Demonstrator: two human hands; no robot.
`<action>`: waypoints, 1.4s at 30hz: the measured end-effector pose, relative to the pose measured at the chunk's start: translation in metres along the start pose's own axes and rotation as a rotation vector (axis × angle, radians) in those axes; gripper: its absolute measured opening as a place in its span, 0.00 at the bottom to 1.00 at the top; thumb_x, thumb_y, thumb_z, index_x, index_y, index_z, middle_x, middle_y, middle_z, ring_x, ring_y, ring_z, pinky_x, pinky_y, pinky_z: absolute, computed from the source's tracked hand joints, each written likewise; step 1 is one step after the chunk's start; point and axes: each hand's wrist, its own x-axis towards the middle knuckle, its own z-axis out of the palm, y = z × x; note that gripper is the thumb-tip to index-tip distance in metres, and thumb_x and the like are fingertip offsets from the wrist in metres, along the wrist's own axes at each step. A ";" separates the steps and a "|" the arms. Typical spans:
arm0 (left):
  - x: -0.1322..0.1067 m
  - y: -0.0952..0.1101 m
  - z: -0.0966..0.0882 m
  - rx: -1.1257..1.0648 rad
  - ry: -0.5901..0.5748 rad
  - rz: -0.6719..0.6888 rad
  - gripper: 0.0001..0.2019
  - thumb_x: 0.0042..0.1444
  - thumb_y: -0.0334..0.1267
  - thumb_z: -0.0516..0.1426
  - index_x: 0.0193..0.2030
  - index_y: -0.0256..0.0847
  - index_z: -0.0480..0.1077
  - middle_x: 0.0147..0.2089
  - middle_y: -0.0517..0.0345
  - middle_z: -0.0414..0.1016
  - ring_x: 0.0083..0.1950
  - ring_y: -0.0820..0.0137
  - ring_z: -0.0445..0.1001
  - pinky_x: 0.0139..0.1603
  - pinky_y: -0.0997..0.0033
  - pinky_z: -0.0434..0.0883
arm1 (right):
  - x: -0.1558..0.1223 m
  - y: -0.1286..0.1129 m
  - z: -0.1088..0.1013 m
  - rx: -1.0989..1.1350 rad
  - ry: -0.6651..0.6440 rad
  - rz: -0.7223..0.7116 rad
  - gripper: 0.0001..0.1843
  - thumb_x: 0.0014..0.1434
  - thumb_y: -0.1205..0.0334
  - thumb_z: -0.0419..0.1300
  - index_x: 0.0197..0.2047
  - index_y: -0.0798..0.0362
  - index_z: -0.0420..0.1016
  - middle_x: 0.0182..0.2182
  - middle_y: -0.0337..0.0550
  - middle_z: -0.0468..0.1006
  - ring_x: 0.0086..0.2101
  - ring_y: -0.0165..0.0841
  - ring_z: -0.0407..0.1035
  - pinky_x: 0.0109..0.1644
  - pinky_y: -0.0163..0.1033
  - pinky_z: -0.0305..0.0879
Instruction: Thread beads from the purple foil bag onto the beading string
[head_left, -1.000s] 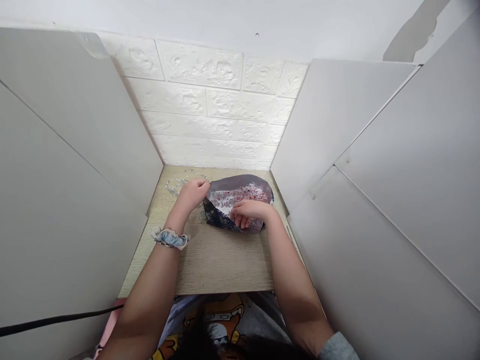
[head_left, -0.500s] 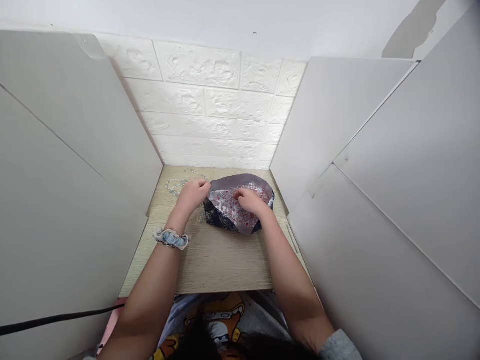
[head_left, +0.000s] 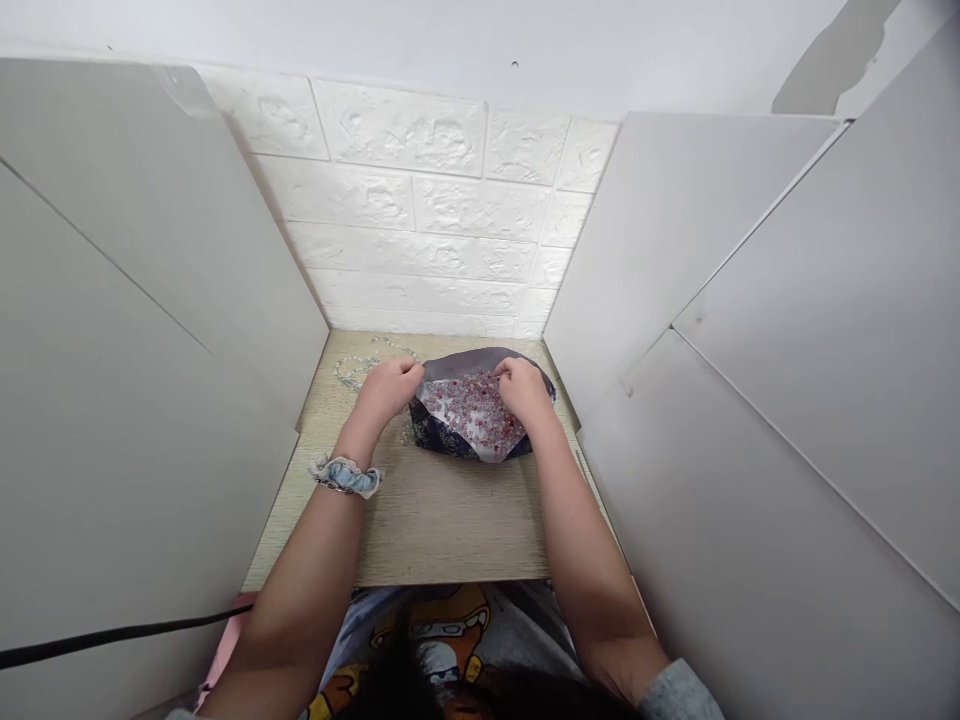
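A dark patterned fabric pouch (head_left: 450,441) with a grey-mauve lining lies open on a small wooden table. Many small pink, red and clear beads (head_left: 476,405) fill it. My left hand (head_left: 391,388) is closed in a pinch at the pouch's left edge; what sits between its fingertips is too small to make out. Over the right part of the beads, my right hand (head_left: 525,390) has its fingers curled together, and anything in them is hidden. A strand of pale bluish beads (head_left: 350,375) lies loosely behind and left of my left hand.
Light panels rise close on the left (head_left: 187,250) and right (head_left: 600,260) of the wooden table (head_left: 450,530). A white brick-patterned wall (head_left: 412,250) stands behind it. A black cord (head_left: 127,635) runs in from the lower left.
My right hand has moved right and slightly back across the beads, uncovering their middle. My left hand stays pinched at the pouch's left edge.
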 end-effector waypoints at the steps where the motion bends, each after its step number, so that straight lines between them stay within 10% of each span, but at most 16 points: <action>1: 0.000 0.000 0.000 0.023 0.002 0.009 0.10 0.45 0.36 0.46 0.16 0.39 0.57 0.18 0.60 0.60 0.23 0.72 0.56 0.25 0.72 0.49 | -0.001 0.000 0.000 -0.049 0.002 0.041 0.17 0.53 0.70 0.42 0.37 0.53 0.70 0.41 0.46 0.70 0.43 0.33 0.63 0.48 0.36 0.57; 11: -0.001 0.001 -0.001 0.119 -0.001 0.046 0.10 0.46 0.37 0.45 0.17 0.39 0.55 0.18 0.61 0.59 0.23 0.73 0.56 0.24 0.72 0.48 | -0.010 -0.002 0.005 -0.222 -0.154 0.252 0.19 0.51 0.70 0.47 0.47 0.65 0.66 0.45 0.63 0.67 0.46 0.46 0.64 0.45 0.43 0.60; 18: 0.000 0.002 -0.001 0.140 -0.015 0.045 0.10 0.46 0.37 0.44 0.17 0.39 0.55 0.18 0.61 0.58 0.23 0.73 0.57 0.24 0.72 0.49 | -0.004 -0.004 0.006 0.135 -0.339 0.086 0.18 0.48 0.71 0.45 0.41 0.53 0.69 0.39 0.44 0.74 0.37 0.33 0.68 0.36 0.33 0.62; 42: 0.001 0.001 -0.001 0.153 -0.015 0.037 0.10 0.46 0.37 0.45 0.17 0.38 0.56 0.19 0.60 0.61 0.24 0.73 0.57 0.25 0.72 0.49 | 0.007 0.016 0.010 0.073 -0.116 0.207 0.25 0.49 0.74 0.47 0.53 0.60 0.61 0.50 0.57 0.65 0.50 0.39 0.61 0.52 0.40 0.56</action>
